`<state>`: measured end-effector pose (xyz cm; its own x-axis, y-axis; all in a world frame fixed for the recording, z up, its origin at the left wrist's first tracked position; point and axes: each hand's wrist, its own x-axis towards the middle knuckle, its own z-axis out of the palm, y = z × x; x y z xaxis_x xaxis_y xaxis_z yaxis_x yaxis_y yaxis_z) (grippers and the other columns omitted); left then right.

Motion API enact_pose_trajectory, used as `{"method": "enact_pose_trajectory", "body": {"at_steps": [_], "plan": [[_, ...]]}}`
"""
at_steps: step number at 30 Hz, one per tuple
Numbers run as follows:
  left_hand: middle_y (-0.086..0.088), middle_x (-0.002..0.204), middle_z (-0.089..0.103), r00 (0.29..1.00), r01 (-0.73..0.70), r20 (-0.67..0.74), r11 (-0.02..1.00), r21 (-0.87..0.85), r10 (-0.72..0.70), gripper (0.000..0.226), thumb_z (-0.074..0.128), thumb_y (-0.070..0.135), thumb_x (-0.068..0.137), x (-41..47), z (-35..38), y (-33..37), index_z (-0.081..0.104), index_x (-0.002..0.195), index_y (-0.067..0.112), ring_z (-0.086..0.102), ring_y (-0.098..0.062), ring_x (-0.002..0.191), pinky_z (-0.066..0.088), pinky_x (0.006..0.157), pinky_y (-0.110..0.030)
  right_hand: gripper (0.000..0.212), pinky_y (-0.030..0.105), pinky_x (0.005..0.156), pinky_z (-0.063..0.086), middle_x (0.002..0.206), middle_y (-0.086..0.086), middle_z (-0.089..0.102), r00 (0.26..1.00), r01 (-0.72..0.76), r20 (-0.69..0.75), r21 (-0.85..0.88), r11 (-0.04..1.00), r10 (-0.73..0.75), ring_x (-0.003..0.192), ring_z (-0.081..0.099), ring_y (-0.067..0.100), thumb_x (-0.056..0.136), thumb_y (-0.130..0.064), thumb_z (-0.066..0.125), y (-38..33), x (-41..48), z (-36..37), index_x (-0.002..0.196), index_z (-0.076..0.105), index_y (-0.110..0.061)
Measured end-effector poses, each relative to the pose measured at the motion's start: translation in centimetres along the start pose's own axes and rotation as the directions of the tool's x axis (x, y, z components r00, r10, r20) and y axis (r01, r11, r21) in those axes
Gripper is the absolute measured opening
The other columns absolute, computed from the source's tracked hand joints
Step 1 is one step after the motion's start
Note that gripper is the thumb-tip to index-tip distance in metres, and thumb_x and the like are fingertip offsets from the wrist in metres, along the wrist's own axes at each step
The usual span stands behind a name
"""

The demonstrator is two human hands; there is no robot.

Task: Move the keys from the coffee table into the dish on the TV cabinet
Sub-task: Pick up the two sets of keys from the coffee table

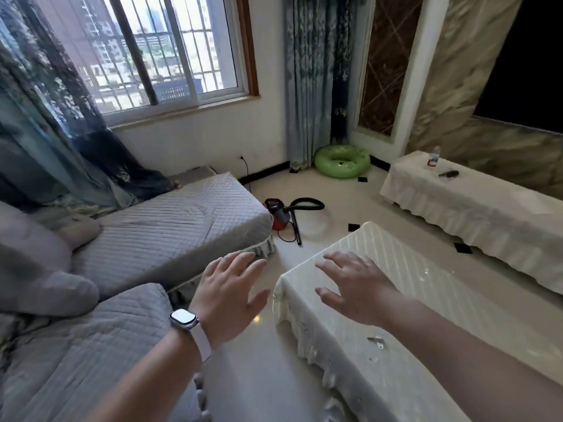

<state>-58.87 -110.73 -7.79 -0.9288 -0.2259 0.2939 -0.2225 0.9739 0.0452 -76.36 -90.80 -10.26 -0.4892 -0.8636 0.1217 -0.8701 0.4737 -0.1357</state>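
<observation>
The coffee table [426,287], draped in a cream cloth under clear plastic, fills the lower right. A small metal object, possibly the keys [376,342], lies on it just below my right forearm. My right hand [353,284] hovers over the table's near-left corner, fingers spread and empty. My left hand [230,289], with a watch on its wrist, is held open above the floor between sofa and table. The TV cabinet [487,214], also cloth-covered, stands at the right under a dark screen. No dish is visible on it.
A small bottle [433,157] and a dark object [448,173] sit on the cabinet's far end. Grey quilted sofas [170,226] lie to the left. A red vacuum [278,215] with hose and a green swim ring [341,161] are on the floor.
</observation>
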Motion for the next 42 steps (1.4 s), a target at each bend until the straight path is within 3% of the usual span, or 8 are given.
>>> {"method": "enact_pose_trajectory", "body": {"at_steps": [5,13,21,25,29,34,42], "plan": [[-0.004,0.131,0.059,0.997,0.016,0.072,1.0,-0.016,-0.015,0.05,0.062,0.043,0.081,8.5,4.0,-1.5,0.057,0.125,0.02,0.049,-0.028,0.125,0.038,0.101,-0.046,0.057,0.037,0.108,0.019,0.151,0.001,0.037,0.999,-0.013,0.047,0.084,0.996,0.009,0.137,0.03,0.022,0.092,-0.056,0.042,5.1,8.3,3.5,0.14,0.039,-0.026],[0.001,0.133,0.055,0.993,-0.053,0.105,0.998,-0.043,0.057,0.05,0.048,0.047,0.084,22.5,9.0,-2.1,0.052,0.129,0.024,0.045,-0.025,0.127,0.034,0.104,-0.042,0.054,0.036,0.105,0.023,0.148,0.004,0.042,0.997,-0.076,0.014,0.074,0.994,0.076,0.133,0.036,0.023,0.092,-0.052,0.046,15.8,16.7,3.8,0.138,0.045,-0.024],[-0.001,0.133,0.056,0.956,-0.239,0.144,0.964,-0.119,0.255,0.05,0.046,0.049,0.086,33.9,15.1,-0.7,0.049,0.131,0.025,0.046,-0.025,0.126,0.036,0.103,-0.045,0.054,0.036,0.101,0.026,0.145,0.002,0.044,0.968,-0.246,0.064,0.037,0.969,0.243,0.128,0.039,0.024,0.092,-0.052,0.041,22.9,17.5,5.0,0.138,0.044,-0.024],[-0.003,0.129,0.06,0.878,-0.408,0.185,0.892,-0.195,0.442,0.049,0.052,0.044,0.085,39.2,19.2,0.3,0.05,0.129,0.023,0.051,-0.028,0.122,0.038,0.1,-0.045,0.053,0.038,0.098,0.031,0.137,0.002,0.048,0.919,-0.389,0.099,0.051,0.92,0.383,0.122,0.042,0.025,0.093,-0.055,0.034,25.3,17.6,7.0,0.133,0.045,-0.023],[-0.003,0.132,0.058,0.748,-0.555,0.219,0.772,-0.31,0.626,0.048,0.049,0.044,0.087,45.3,24.2,1.8,0.05,0.131,0.023,0.048,-0.027,0.124,0.036,0.101,-0.044,0.056,0.038,0.095,0.032,0.131,0.002,0.051,0.814,-0.565,0.172,0.016,0.825,0.555,0.118,0.044,0.024,0.09,-0.058,0.026,27.1,17.6,9.0,0.128,0.048,-0.023],[-0.002,0.136,0.054,0.583,-0.641,0.246,0.625,-0.446,0.774,0.05,0.05,0.044,0.088,51.2,30.4,2.6,0.048,0.134,0.024,0.042,-0.026,0.129,0.03,0.105,-0.043,0.052,0.04,0.1,0.034,0.136,0.004,0.048,0.608,-0.786,0.214,0.022,0.618,0.765,0.123,0.043,0.026,0.093,-0.052,0.035,27.6,18.5,11.2,0.134,0.045,-0.02],[-0.001,0.135,0.055,0.391,-0.672,0.341,0.518,-0.529,0.855,0.049,0.05,0.046,0.087,53.5,39.0,4.1,0.048,0.133,0.026,0.044,-0.027,0.126,0.033,0.102,-0.045,0.045,0.04,0.092,0.04,0.127,0.003,0.053,0.319,-0.948,0.237,0.072,0.311,0.918,0.113,0.049,0.024,0.096,-0.044,0.039,25.9,16.6,16.1,0.128,0.051,-0.015]]}}
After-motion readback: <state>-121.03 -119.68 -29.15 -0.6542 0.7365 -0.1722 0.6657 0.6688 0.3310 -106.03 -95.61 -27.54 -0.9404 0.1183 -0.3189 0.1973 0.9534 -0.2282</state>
